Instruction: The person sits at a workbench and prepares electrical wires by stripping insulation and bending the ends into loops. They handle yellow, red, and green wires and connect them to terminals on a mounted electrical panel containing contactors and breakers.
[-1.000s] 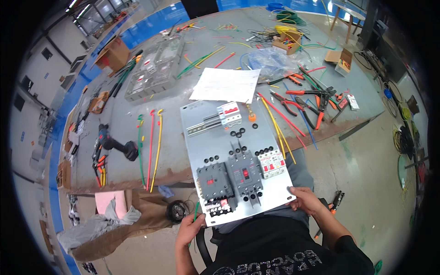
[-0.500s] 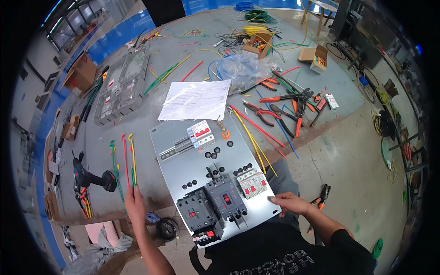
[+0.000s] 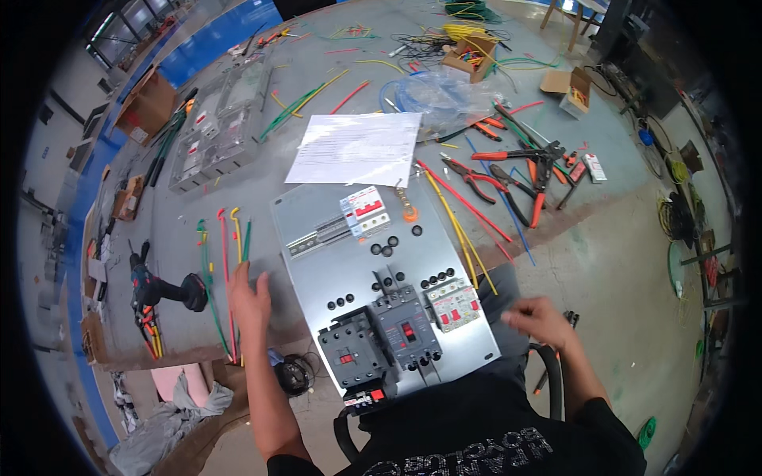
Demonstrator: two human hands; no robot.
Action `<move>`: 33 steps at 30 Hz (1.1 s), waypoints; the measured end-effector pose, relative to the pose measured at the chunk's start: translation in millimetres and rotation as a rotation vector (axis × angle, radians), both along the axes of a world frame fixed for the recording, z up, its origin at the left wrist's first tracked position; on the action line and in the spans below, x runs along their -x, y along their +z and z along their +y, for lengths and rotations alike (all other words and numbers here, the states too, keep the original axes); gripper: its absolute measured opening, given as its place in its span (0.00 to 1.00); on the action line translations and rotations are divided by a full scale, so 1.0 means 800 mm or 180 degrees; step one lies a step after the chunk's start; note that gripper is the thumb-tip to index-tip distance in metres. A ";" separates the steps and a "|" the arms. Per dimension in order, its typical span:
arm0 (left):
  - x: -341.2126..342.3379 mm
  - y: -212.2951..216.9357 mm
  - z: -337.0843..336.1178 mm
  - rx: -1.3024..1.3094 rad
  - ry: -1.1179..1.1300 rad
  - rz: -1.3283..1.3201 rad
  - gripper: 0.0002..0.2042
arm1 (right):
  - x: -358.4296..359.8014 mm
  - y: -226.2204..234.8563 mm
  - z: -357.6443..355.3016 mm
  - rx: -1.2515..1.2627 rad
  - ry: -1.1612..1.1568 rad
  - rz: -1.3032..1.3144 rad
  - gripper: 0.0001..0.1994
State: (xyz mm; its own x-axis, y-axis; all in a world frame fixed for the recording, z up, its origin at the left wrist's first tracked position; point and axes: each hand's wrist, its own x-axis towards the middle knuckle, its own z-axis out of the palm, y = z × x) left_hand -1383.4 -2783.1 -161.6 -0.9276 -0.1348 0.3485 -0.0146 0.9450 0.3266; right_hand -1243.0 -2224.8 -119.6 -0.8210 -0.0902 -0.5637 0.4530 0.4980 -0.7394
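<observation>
A metal mounting panel (image 3: 317,274) leans between the bench and my lap. It carries a black contactor (image 3: 349,357), a dark grey circuit breaker (image 3: 406,329), a white breaker block (image 3: 456,308), and a white breaker (image 3: 366,213) on a slotted metal rail (image 3: 317,236). My left hand (image 3: 251,301) is over the bench left of the panel, thumb apart from the fingers, beside a red wire (image 3: 225,262), a yellow wire (image 3: 237,230) and a green wire (image 3: 211,285). Off the panel's right edge hovers my right hand (image 3: 541,321), fingers curled and blurred by motion.
A printed sheet (image 3: 357,147) lies behind the panel. To its right are pliers (image 3: 480,181), a crimping tool (image 3: 540,166) and loose wires. A cordless drill (image 3: 163,289) and clear-lidded boxes (image 3: 218,139) occupy the left. Small open cartons (image 3: 575,95) stand at the back right.
My right hand has let go of the panel's right edge and moved off to the right. My left hand has shifted up and slightly right along the wires; the whole view has shifted too.
</observation>
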 end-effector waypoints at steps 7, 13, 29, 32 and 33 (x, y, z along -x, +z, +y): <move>-0.059 0.030 0.064 -0.1434 -0.0107 -0.0051 0.22 | 0.083 -0.003 0.042 -0.1818 -0.0706 0.1893 0.16; -0.133 0.022 0.077 -0.2269 0.0440 -0.0145 0.17 | 0.054 -0.045 0.078 -0.1198 -0.1023 0.1259 0.17; -0.413 -0.114 0.044 -0.3373 0.1747 -0.2798 0.25 | -0.002 -0.139 0.026 -0.0960 -0.0884 0.1049 0.15; -0.397 -0.107 0.053 -0.3606 0.1409 -0.2200 0.23 | 0.000 -0.117 0.007 -0.0451 -0.0753 0.0932 0.14; -0.392 -0.101 0.054 -0.3760 0.1513 -0.2156 0.22 | 0.004 -0.100 0.003 0.0006 -0.0545 0.0415 0.13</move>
